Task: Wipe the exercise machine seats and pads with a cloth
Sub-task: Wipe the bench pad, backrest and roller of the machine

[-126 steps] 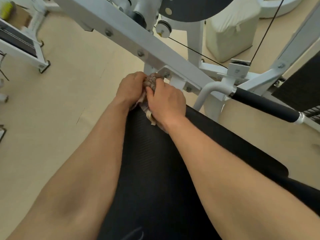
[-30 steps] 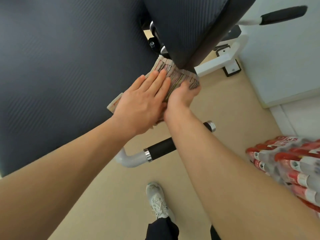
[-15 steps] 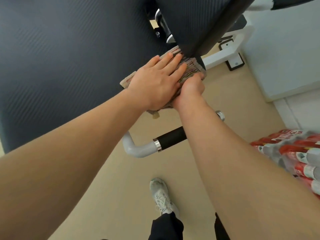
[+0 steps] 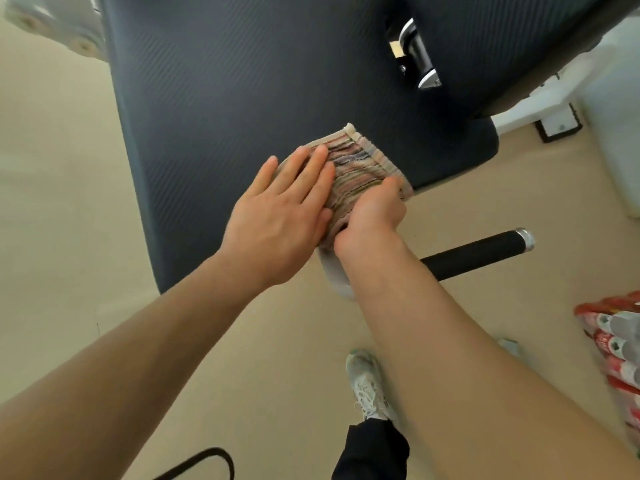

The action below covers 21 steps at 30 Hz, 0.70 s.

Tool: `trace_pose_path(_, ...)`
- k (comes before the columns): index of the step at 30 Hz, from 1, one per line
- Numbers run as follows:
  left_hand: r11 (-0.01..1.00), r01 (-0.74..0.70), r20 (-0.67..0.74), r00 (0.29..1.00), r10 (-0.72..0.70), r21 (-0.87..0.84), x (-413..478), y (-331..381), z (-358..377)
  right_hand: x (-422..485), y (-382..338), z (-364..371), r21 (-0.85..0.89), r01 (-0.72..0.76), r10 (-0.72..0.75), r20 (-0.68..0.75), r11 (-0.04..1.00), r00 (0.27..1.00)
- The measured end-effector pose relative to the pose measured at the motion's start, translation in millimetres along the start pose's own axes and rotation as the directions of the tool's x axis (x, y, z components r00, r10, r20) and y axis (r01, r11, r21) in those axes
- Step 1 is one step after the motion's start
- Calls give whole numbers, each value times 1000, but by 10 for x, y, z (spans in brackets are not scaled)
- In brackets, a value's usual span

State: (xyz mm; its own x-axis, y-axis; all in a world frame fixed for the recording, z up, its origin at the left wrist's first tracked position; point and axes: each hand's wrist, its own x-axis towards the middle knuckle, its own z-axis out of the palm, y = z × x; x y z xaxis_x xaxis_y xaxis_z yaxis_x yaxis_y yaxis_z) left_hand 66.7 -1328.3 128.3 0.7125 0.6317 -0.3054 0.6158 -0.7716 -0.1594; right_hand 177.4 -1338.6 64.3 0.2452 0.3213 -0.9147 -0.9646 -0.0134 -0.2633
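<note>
**The big dark pad is being wiped near its corner**

A folded, striped cloth of many colours [image 4: 360, 168] is pressed flat on the big, dark grey, ribbed pad [image 4: 242, 98] of the exercise machine. The cloth lies near the pad's corner at 4 o'clock, right by the edge.

The left hand [image 4: 277, 220] is laid wide open on the cloth, with its fingers [image 4: 311, 168] stretched out flat. Nothing is gripped by it; the cloth is only pushed down. The right hand [image 4: 374, 216] is curled shut around the near edge of the cloth, at 3 o'clock from the left hand. The two hands are touching.

The step in hand looks like the wiping of this pad, with both hands on one cloth. Most of the pad, toward 10 and 12 o'clock, is bare, but it cannot be told which parts are clean.

For the next move, the cloth should be slid across the pad with a steady push, so that it is kept flat and not bunched up. Care is needed at the edge, because the cloth could slip off.

A black foam handle with a silver end [image 4: 478, 252] is seen just below the pad, at 4 o'clock from the hands. A white shoe [image 4: 367, 382] is seen on the tan floor [image 4: 62, 237] at 6 o'clock. Red and white packs [image 4: 616, 344] are piled at the right edge.
</note>
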Motion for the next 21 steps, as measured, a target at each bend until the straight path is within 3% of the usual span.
trace_pose_path(4, 996, -87, -26, 996, 87, 12, 698, 418, 26, 214, -604, -106, 30, 120, -120, -15, 992, 993)
trace_pose_path(7, 996, -68, 8, 998, 68, 53, 733, 505, -14, 151, -658, -112, -64, 137, -140, -52, 989, 989)
trace_pose_path(11, 991, -33, -4, 999, 34, 129, 14, 164, 13, -273, -157, -16, -278, 38, -29, 38, 960, 999)
trace_pose_path(15, 980, 100, 2, 995, -102, 173, -670, -203, 46, -610, -159, 41, -528, -26, 94, 103, 849, 990)
trace_pose_path(17, 968, 188, -25, 982, -186, 165, -774, -180, 54, -691, -324, -99, -703, 28, 151, 191, 710, 970)
trace_pose_path(19, 955, 262, -74, 964, -254, 139, -700, -6, 75, -714, -477, -328, -863, 200, 36, 244, 464, 969)
trace_pose_path(20, 949, 289, -81, 957, -280, 128, -606, 101, 92, -701, -574, -462, -900, 339, -55, 337, 273, 940)
trace_pose_path(21, 945, 303, -84, 952, -295, 124, -491, 205, 110, -668, -643, -581, -872, 489, -145, 479, 35, 866)
